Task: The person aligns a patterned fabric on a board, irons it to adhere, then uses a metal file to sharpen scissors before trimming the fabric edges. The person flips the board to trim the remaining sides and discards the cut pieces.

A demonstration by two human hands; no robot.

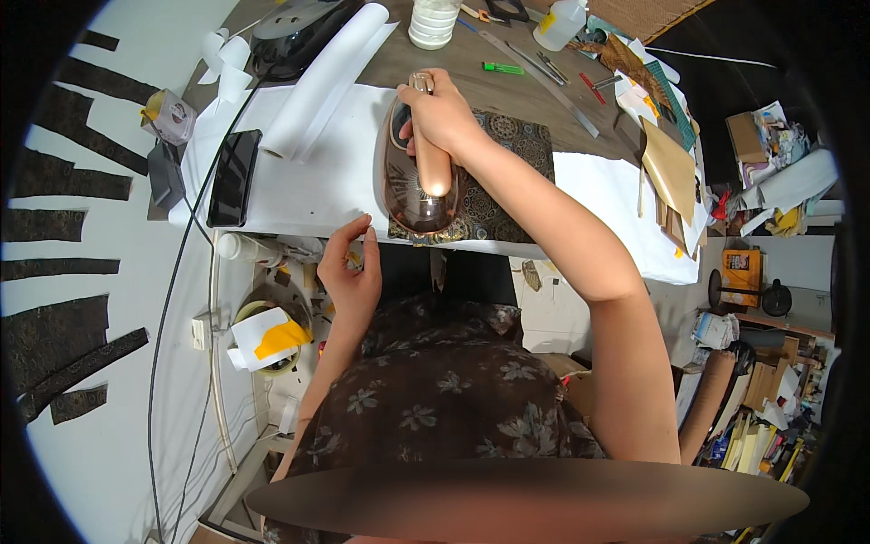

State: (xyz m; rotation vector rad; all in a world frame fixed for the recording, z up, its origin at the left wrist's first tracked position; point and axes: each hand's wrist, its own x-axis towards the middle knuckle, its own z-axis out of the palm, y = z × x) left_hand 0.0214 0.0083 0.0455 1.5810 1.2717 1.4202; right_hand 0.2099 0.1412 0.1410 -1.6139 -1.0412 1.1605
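My right hand (439,118) is wrapped round the handle of a clothes iron (412,195), which has a translucent brown body and a shiny copper-coloured grip. The iron lies over the left part of a dark patterned sheet (507,172) with round ornaments, at the table's near edge. To the left of the iron, my left hand (352,267) hovers just off that edge, its thumb and fingers loosely bent and apart with nothing between them. The iron hides the part of the sheet beneath it.
White paper (331,186) covers the near tabletop, with a paper roll (322,82) and a black phone (236,177) on it. A black cord (201,195) runs down the left side. Farther back are a metal ruler (553,91), a green cutter (502,68) and a white bottle (433,23).
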